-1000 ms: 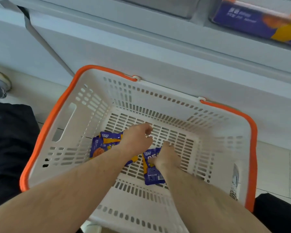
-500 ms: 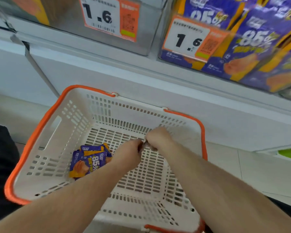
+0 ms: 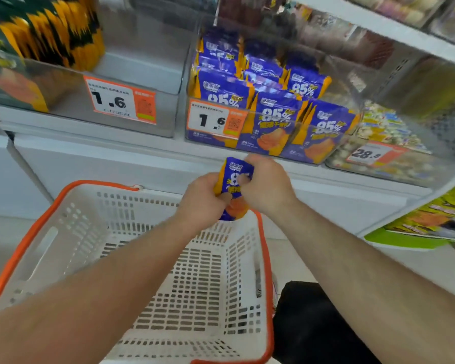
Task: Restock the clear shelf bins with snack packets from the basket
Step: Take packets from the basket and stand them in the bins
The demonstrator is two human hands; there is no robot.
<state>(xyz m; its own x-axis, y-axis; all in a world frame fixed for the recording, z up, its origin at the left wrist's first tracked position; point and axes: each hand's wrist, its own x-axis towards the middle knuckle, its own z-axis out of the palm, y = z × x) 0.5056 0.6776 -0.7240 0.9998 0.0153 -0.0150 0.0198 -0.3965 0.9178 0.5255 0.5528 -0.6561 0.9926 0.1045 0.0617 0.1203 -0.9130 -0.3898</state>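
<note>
Change: both hands have risen out of the basket point(image 3: 32, 240) since a second ago, and the shelf bins now fill the upper view.
Packet point(image 3: 233, 186): purple and orange, held above the basket's far rim, just below the clear bin point(image 3: 271, 122) of matching packets.
Axis: long side roughly upright, top edge toward the bin, printed face toward the camera.
Left hand point(image 3: 204, 199): fingers curled round the packet's left edge.
Right hand point(image 3: 267, 185): fingers curled over its right side, thumb on the front.
</note>
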